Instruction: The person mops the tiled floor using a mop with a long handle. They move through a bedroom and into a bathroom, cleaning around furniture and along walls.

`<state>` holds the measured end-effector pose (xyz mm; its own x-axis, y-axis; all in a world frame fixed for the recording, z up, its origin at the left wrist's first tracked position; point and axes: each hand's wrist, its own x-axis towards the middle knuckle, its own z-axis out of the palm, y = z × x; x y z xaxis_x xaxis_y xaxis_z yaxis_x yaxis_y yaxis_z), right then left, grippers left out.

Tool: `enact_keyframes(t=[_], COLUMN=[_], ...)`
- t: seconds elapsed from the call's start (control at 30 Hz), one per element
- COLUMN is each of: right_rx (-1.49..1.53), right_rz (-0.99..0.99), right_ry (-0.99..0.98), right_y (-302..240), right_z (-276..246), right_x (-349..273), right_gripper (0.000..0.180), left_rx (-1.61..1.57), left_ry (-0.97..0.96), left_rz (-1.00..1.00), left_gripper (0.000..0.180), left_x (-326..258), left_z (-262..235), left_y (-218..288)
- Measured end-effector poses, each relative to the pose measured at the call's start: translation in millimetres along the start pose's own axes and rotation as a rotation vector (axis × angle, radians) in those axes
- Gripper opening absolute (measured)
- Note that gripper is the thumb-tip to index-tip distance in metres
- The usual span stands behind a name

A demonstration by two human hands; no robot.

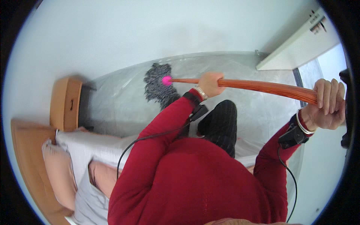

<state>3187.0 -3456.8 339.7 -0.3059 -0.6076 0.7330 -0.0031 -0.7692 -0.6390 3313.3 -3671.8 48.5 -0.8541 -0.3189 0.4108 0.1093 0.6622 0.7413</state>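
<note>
A mop with a long orange-brown handle [262, 87] stretches across the view from the right to the floor at the left. My left hand [210, 84] is closed round the lower part of the handle. Near the handle's upper end, my right hand [325, 107] has its fingers wrapped round it. A bright pink socket [167, 80] joins the handle to the shaggy grey mop head [156, 80], which lies spread on the floor.
The grey shiny floor [123, 90] runs along a white wall [142, 33]. At the left stand a wooden bedside cabinet [63, 105] and a bed with a wooden headboard [33, 161] and a pink pillow [60, 176]. A white door [296, 45] juts out at the upper right. Cables hang from my wrists.
</note>
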Motion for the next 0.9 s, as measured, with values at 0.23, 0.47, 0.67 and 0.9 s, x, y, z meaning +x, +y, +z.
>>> enact_keyframes(t=[0.23, 0.47, 0.67, 0.9], right_rx=[0.027, 0.071, -0.113, -0.188], right_rz=[0.026, 0.134, 0.425, 0.395], right_ry=[0.03, 0.406, 0.491, 0.904], right_y=[26.2, 44.4, -4.4, -129.5], right_z=[-100.8, -139.4, -107.8, -97.0], right_x=[51.6, 91.3, 116.3, 163.3], right_gripper=[0.021, 0.026, 0.022, 0.019], left_rx=[-0.093, -0.041, -0.075, -0.139], left_ry=[-0.063, -0.144, -0.221, -0.482], left_rz=[-0.054, -0.06, -0.293, -0.029], left_gripper=[0.019, 0.016, 0.018, 0.011], left_x=[75.8, 132.0, 135.8, 202.4], left_z=[23.5, 36.4, 13.1, 32.3], left_y=[-26.1, -39.2, 0.7, 98.2])
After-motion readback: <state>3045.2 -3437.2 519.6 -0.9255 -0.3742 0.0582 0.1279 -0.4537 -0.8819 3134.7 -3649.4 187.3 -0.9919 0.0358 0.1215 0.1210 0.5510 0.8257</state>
